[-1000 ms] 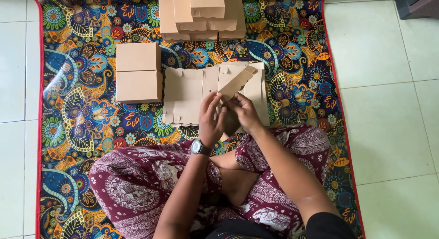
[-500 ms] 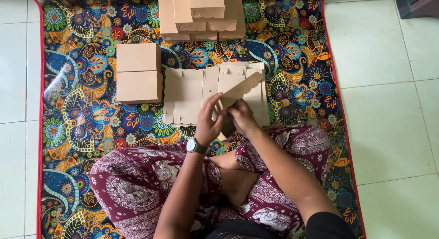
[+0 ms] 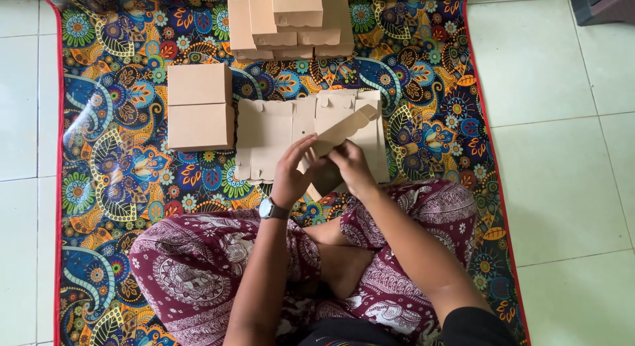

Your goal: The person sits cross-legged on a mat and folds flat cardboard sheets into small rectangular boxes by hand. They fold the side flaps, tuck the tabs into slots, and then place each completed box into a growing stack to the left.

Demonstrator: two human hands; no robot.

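Seated cross-legged on a patterned mat (image 3: 119,187), the person brings both forearms forward from the lower edge of the view, converging just ahead of the knees. The left hand (image 3: 296,174), with a dark wristwatch (image 3: 272,209) at the wrist, is raised with its fingers (image 3: 305,146) curled up and over the near edge of a partly folded cardboard box (image 3: 340,131), pinching it. The right hand (image 3: 352,169) sits just beside the left, knuckles up, its fingers closed on the same piece from the other side; how tight that grasp is cannot be told, since the fingertips are hidden under the card.

That box is plain tan card, held above the mat between the two hands. One long panel with a scalloped edge slants up and away to the right, and a darker, shadowed opening shows beneath it next to the right hand.

Directly under and beyond it lies a stack of flat box blanks (image 3: 271,137) of the same tan colour, spread on the mat. To their left are two closed boxes (image 3: 200,106), touching one another, one beyond the other. Farther away, at the top of the view, stands a pile of finished boxes (image 3: 291,18). Pale floor tiles (image 3: 562,154) flank the mat.
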